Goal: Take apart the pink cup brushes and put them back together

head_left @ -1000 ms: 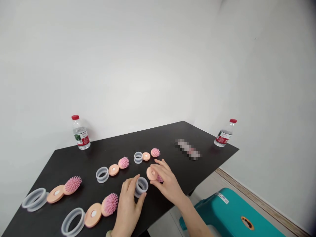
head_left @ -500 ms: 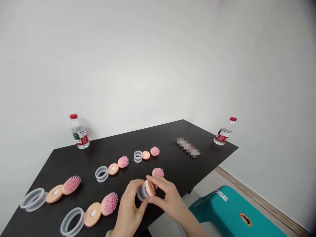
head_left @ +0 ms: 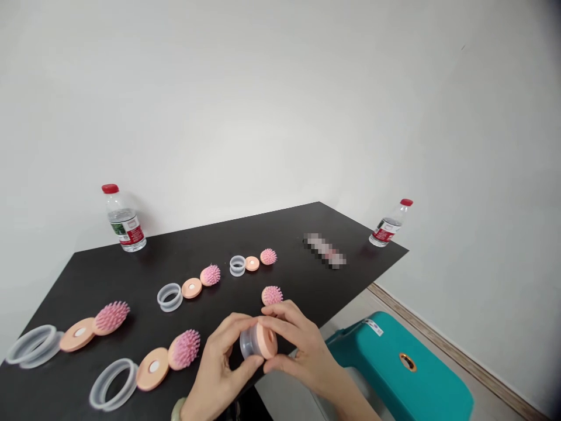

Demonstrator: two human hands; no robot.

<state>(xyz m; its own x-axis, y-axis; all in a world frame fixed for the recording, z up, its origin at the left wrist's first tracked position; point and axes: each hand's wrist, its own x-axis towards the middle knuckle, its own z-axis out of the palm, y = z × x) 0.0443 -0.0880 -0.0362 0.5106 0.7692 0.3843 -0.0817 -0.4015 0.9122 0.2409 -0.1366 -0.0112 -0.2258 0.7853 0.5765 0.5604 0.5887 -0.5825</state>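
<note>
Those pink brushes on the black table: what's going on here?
A person is holding a clear plastic ring and a round peach disc together, end to end, between their left hand and right hand, over the black table. A spiky pink brush head sits on the table just beyond the hands. Farther off lie four more sets of ring, disc and pink brush.

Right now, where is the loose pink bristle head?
The pink bristle head lies on the black table in the head view, just beyond the right hand.
</note>
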